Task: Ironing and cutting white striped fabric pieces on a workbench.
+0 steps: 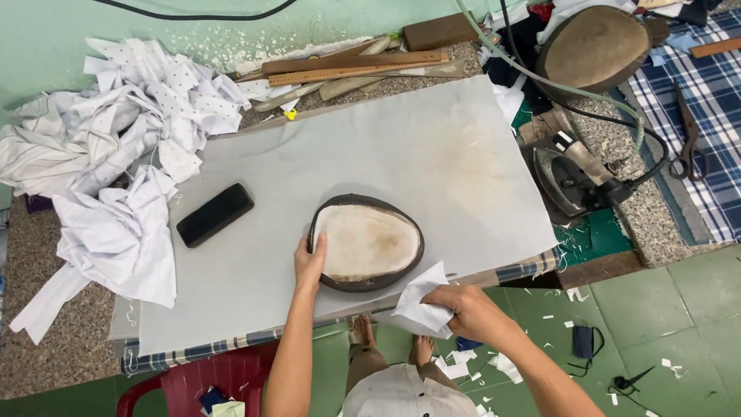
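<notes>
the oval pressing pad (369, 242) is lying on the grey board (432, 147), looking firm and fairly heavy, best gripped by its dark rim. the left hand (309, 262) is resting open on its edge; the right hand (468, 310) is pinching a limp white fabric piece (421, 305). an iron (573, 176) and shirts (123, 139) are crowding the workroom.

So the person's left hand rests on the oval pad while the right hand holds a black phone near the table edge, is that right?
Not quite. In the head view the right hand holds a piece of white cloth, not the phone. The black phone lies untouched on the grey board, off to the left. The left hand does rest on the oval pad, as you said.
</notes>
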